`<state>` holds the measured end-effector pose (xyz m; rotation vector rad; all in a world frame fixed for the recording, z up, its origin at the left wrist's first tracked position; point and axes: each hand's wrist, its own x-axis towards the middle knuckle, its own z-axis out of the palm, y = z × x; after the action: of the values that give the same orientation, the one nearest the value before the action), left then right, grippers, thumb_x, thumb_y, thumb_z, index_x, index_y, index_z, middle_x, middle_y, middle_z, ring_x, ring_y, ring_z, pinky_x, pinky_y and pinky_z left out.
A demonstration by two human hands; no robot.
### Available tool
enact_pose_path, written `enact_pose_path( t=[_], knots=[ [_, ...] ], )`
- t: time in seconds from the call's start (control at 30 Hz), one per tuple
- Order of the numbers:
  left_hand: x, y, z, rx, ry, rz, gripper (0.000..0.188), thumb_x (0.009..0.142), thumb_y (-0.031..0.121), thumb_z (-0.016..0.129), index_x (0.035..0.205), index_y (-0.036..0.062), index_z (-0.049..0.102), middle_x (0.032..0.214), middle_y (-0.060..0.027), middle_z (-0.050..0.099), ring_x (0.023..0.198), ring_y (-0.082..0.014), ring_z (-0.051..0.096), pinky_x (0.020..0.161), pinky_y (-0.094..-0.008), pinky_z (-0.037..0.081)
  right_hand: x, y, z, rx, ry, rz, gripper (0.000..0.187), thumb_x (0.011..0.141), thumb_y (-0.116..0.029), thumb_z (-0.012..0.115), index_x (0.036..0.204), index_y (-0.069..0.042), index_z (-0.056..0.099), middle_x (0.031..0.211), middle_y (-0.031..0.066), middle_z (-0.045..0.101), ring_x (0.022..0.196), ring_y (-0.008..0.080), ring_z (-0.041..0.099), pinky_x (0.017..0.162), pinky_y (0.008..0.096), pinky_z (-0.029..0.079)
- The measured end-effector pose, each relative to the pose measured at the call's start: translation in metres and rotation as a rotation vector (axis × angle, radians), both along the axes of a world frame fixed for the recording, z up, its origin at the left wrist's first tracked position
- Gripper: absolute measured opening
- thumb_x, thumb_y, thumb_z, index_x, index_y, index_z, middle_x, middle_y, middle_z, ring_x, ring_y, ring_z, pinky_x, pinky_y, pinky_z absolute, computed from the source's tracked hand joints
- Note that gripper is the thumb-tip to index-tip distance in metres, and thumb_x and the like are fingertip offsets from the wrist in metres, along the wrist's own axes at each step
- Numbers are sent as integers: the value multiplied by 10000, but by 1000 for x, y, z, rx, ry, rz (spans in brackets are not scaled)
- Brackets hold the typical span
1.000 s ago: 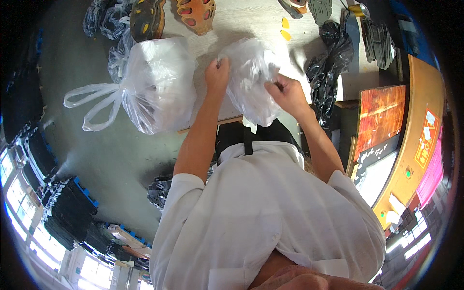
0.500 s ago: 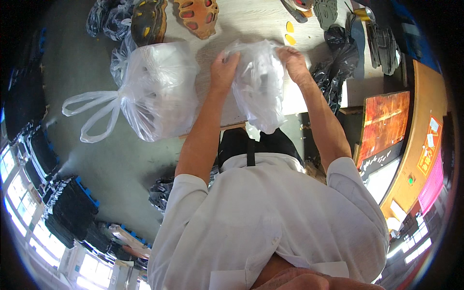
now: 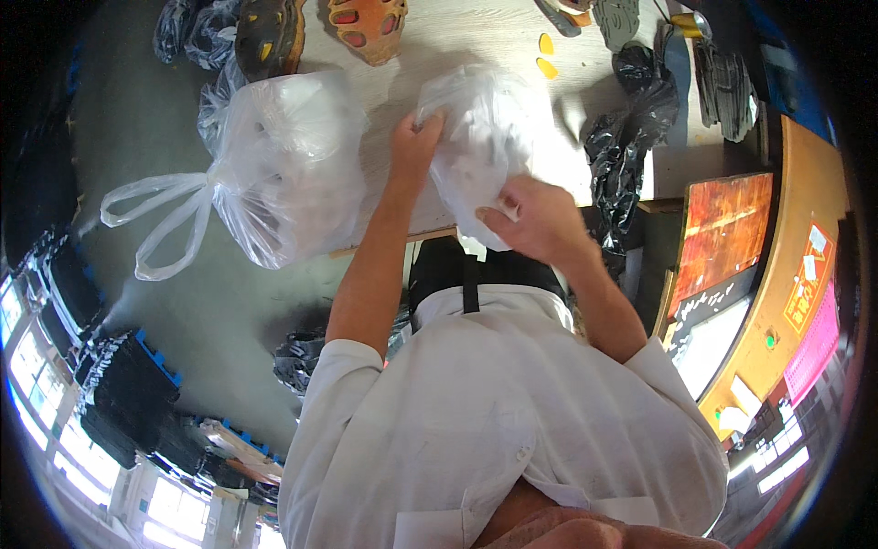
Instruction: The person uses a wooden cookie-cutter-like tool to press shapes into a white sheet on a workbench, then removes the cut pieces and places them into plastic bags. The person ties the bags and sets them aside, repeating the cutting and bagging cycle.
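A translucent white plastic bag (image 3: 480,128) lies at the near edge of the table, its contents showing only as pale, unclear shapes. My left hand (image 3: 416,145) pinches the bag's left edge. Over the bag's near right end is my right hand (image 3: 540,220), thumb and forefinger apart, close to the film or touching it. To the left sits a second, fuller clear plastic bag (image 3: 293,165), tied shut with two long handle loops (image 3: 169,215) hanging past the table edge.
Dark patterned shoe sole-like pieces (image 3: 270,37) and an orange-brown one (image 3: 369,27) lie at the far side. Two yellow ovals (image 3: 546,55) are behind the bag. Black plastic bags (image 3: 617,156) and stacked dark sheets (image 3: 722,91) stand right. An orange-brown cabinet (image 3: 777,302) flanks the right.
My right hand has left the bag's far right edge and come down to its near right end. The left hand keeps its grip on the left edge.
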<state>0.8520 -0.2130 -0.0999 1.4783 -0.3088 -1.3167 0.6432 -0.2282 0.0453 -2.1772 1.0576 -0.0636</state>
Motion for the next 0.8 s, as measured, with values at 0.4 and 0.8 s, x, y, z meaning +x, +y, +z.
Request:
enact_pose_path(
  t=[0.4, 0.8],
  knots=[
    [3, -7, -10, 209, -185, -78, 378, 935, 314, 705, 1082, -34, 721, 855, -72, 704, 753, -151, 621, 691, -323, 496, -54, -53, -74, 365, -174, -713, 445, 968, -349, 690, 1220, 18, 690, 961, 61, 701, 869, 107, 596, 804, 290, 502],
    [6, -14, -50, 179, -910, -256, 446, 931, 400, 679, 990, -41, 711, 846, -142, 731, 757, -209, 671, 717, -390, 530, -26, -107, -193, -29, 63, -617, 459, 908, -444, 698, 987, 8, 674, 848, 87, 673, 795, 163, 614, 736, 333, 512]
  ],
)
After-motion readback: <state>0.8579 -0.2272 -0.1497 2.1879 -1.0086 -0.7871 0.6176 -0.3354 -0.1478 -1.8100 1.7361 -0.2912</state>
